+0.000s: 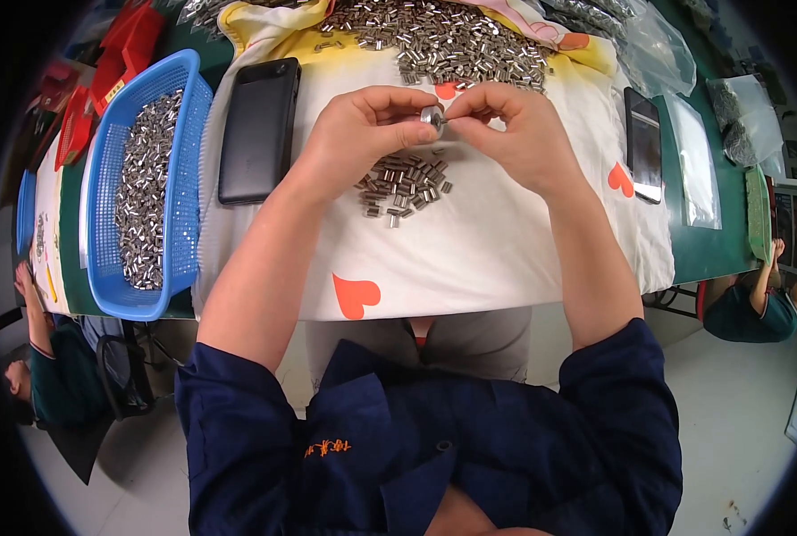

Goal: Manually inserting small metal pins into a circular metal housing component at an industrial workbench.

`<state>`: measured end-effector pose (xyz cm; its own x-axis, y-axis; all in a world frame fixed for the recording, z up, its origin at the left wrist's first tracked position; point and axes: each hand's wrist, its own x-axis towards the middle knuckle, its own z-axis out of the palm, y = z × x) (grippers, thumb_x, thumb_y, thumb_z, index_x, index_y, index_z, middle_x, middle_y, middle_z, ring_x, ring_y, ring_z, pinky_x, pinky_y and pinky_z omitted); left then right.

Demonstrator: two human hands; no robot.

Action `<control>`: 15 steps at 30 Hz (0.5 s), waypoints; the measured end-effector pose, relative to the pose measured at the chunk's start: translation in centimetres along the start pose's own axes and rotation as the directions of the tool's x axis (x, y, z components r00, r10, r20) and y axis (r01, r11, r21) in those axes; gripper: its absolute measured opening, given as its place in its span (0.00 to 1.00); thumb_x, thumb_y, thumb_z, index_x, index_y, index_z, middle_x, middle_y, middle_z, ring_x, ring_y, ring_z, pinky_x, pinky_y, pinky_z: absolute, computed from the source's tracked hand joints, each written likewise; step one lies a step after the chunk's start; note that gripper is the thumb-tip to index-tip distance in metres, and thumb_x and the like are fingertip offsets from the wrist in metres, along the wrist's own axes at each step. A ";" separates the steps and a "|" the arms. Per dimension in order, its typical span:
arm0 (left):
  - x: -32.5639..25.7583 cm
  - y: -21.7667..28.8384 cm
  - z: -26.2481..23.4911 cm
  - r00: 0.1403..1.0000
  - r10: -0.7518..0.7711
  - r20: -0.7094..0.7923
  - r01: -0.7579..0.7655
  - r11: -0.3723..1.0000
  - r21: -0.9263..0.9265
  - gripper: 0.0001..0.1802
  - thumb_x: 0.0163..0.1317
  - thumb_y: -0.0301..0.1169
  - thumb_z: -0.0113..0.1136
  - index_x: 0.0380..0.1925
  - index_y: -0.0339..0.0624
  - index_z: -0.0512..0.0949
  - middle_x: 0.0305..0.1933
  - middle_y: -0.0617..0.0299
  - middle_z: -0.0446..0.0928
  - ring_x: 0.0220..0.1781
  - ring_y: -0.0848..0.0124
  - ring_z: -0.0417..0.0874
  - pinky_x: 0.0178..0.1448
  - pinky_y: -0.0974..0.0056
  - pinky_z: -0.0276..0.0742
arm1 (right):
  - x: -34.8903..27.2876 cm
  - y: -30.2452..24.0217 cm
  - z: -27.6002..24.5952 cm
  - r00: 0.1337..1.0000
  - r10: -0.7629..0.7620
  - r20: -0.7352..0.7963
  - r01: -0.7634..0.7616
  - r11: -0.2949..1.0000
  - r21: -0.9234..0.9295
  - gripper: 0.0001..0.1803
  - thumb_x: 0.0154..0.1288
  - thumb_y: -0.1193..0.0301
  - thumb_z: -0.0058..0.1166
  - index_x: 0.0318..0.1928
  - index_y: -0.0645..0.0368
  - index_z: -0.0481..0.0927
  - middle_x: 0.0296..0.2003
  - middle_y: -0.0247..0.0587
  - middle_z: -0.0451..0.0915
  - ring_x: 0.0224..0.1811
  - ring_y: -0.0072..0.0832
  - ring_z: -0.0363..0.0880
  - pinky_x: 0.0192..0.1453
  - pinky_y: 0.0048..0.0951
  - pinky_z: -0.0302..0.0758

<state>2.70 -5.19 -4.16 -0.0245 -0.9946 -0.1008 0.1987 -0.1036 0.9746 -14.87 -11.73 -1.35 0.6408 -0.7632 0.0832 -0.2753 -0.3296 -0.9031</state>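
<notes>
Above the cloth, my left hand (356,129) pinches a round, silvery metal piece (432,118) with a dark middle between thumb and fingers. My right hand (522,134) meets it from the other side, thumb and forefinger pressed together at its face. Whatever those right fingertips grip is too small to name. Just below the hands lies a small pile of short, shiny metal cylinders (405,186). Farther back, a large heap of similar cylinders (470,49) spreads over the cloth.
A blue plastic basket (182,214) full of metal cylinders stands at left, beside a black power bank (257,134). On the right lie a phone (644,147) and clear plastic bags (695,165). White cloth (479,259) covers the green table. Other people sit at both sides.
</notes>
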 end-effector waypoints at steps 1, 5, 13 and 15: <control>0.0 0.0 0.0 1.000 -0.001 0.006 0.001 1.000 -0.010 0.16 0.50 0.22 0.60 0.42 0.31 0.73 0.35 0.60 0.77 0.37 0.76 0.78 0.43 0.74 0.75 | -0.1 0.0 0.2 1.000 0.003 -0.002 -0.003 1.000 0.002 0.04 0.51 0.78 0.54 0.30 0.62 0.78 0.26 0.28 0.77 0.28 0.15 0.70 0.34 0.17 0.67; 0.1 -0.1 -0.1 1.000 0.012 -0.011 -0.011 0.999 0.032 0.16 0.50 0.21 0.60 0.41 0.31 0.74 0.35 0.59 0.77 0.37 0.75 0.78 0.43 0.74 0.75 | -0.3 0.2 1.0 0.990 -0.122 -0.070 0.116 0.989 -0.087 0.04 0.49 0.77 0.54 0.29 0.62 0.77 0.26 0.33 0.77 0.29 0.20 0.74 0.34 0.21 0.70; -0.2 0.3 0.3 1.000 0.022 -0.018 -0.021 0.998 0.061 0.15 0.51 0.21 0.59 0.40 0.30 0.74 0.36 0.57 0.78 0.37 0.75 0.79 0.43 0.74 0.75 | -0.6 0.3 1.2 0.946 -0.302 -0.121 0.250 0.912 -0.325 0.06 0.48 0.74 0.56 0.29 0.62 0.77 0.25 0.39 0.77 0.28 0.26 0.77 0.33 0.24 0.72; -0.2 0.3 0.3 1.000 0.011 -0.004 -0.010 0.999 0.047 0.15 0.51 0.21 0.59 0.40 0.29 0.74 0.35 0.57 0.78 0.37 0.75 0.79 0.43 0.74 0.75 | -0.5 0.0 0.1 0.995 -0.097 -0.009 0.095 0.988 -0.125 0.06 0.49 0.74 0.55 0.30 0.61 0.77 0.25 0.40 0.77 0.27 0.26 0.76 0.33 0.24 0.72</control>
<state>2.43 -5.03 -3.75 -0.0180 -0.9957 -0.0912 0.1523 -0.0929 0.9840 -15.12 -11.29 -1.48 0.6577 -0.7329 0.1741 -0.3010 -0.4675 -0.8312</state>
